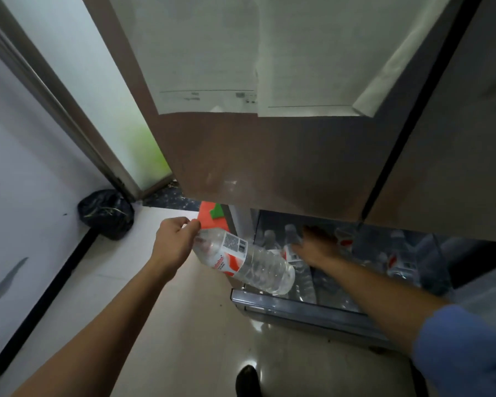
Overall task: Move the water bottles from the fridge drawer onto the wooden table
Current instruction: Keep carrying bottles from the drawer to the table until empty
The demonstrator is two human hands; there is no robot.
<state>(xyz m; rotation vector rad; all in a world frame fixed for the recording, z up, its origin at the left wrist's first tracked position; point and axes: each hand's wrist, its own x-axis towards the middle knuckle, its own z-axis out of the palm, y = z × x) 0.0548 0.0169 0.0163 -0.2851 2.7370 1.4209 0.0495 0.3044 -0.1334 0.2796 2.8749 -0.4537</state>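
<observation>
My left hand (pixel 174 244) grips the neck end of a clear water bottle (pixel 249 263) with a red and white label, held tilted over the floor just left of the open fridge drawer (pixel 275 303). My right hand (pixel 317 249) reaches down into the drawer among several more water bottles (pixel 395 260) with red and white labels, fingers spread over one of them; whether it grips one is hidden in the shadow. The wooden table is not in view.
The closed upper fridge doors (pixel 284 156), with papers stuck on them, hang over the drawer. A black rubbish bag (pixel 106 214) lies on the floor by the wall at left. An orange and green object (pixel 212 217) sits beside the fridge. A dark shoe (pixel 247 381) shows at the bottom.
</observation>
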